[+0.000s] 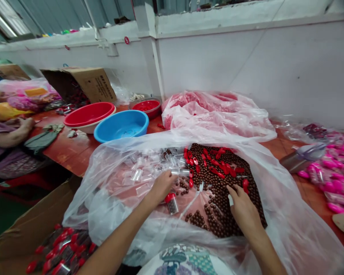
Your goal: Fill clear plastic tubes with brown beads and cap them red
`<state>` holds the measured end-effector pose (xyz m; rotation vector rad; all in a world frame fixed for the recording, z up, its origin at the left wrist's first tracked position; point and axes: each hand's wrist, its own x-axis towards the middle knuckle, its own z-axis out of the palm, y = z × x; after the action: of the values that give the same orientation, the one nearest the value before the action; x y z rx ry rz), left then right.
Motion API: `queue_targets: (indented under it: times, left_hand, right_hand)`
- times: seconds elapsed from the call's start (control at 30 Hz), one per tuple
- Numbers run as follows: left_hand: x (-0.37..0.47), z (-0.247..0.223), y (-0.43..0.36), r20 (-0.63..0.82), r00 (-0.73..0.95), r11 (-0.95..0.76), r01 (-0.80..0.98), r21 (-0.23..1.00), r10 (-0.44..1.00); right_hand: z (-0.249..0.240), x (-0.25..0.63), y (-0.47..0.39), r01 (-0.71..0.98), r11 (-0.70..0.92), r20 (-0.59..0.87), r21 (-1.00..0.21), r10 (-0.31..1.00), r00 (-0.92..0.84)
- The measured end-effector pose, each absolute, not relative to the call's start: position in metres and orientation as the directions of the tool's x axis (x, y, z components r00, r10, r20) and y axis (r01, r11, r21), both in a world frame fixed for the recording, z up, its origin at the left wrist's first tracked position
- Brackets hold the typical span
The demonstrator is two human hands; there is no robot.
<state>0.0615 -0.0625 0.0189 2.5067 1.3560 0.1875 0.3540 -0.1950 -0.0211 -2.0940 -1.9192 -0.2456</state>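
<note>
My left hand (163, 186) is closed, its fingertips on a small clear plastic container (177, 172) at the edge of a pile of similar empty containers (144, 166). Just below it lies a container with a red cap (172, 203). My right hand (243, 208) reaches over a spread of small round brown balls (217, 214), fingers apart, with something white at the thumb. Several red caps (223, 167) lie on the balls beyond it. A white-tipped stick (201, 186) rests between my hands. All this lies on clear plastic sheeting (103, 198).
At the lower left, a cardboard box (20, 235) holds red-capped containers. Behind stand a blue basin (121, 126), a red basin (88, 114) and a bag of red items (217, 114). Pink packages (338, 168) are piled right. Another person's arm (11, 133) shows left.
</note>
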Motion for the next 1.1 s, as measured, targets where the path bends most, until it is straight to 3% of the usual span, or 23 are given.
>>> queue_targets:
  times: [0.13,0.23,0.3,0.4,0.57,0.73,0.97,1.1]
  left_hand:
    - [0.062,0.026,-0.056,0.005,0.555,-0.515,0.769,0.379,0.832]
    - [0.074,0.039,-0.065,0.062,0.597,-0.500,0.605,0.620,0.799]
    - [0.089,0.046,-0.076,0.011,0.621,-0.389,0.477,0.788,0.783]
    - [0.117,0.044,-0.091,-0.077,0.622,-0.224,0.390,0.893,0.779]
    - [0.149,0.020,-0.095,-0.128,0.652,-0.177,0.382,0.907,0.747]
    - [0.157,0.006,-0.089,-0.151,0.666,-0.271,0.487,0.830,0.731]
    - [0.172,0.009,-0.082,-0.339,0.677,-0.257,0.619,0.742,0.653]
    - [0.183,0.004,-0.077,-0.352,0.670,-0.225,0.616,0.755,0.653]
  right_hand:
    - [-0.022,0.364,-0.192,0.986,-0.142,0.304,-0.085,0.939,0.162]
    - [-0.018,0.362,-0.191,0.978,-0.167,0.200,-0.127,0.961,0.190]
    - [-0.015,0.361,-0.190,0.970,-0.178,0.114,-0.168,0.974,0.198]
    - [-0.011,0.359,-0.192,0.952,-0.145,0.051,-0.271,0.985,0.165]
    - [-0.007,0.366,-0.200,0.901,-0.124,0.084,-0.416,0.981,0.173]
    - [-0.007,0.384,-0.198,0.916,-0.264,0.275,-0.303,0.896,0.349]
    - [-0.004,0.384,-0.189,0.895,-0.385,0.125,-0.225,0.899,0.419]
    - [-0.005,0.384,-0.188,0.874,-0.418,0.215,-0.249,0.856,0.471]
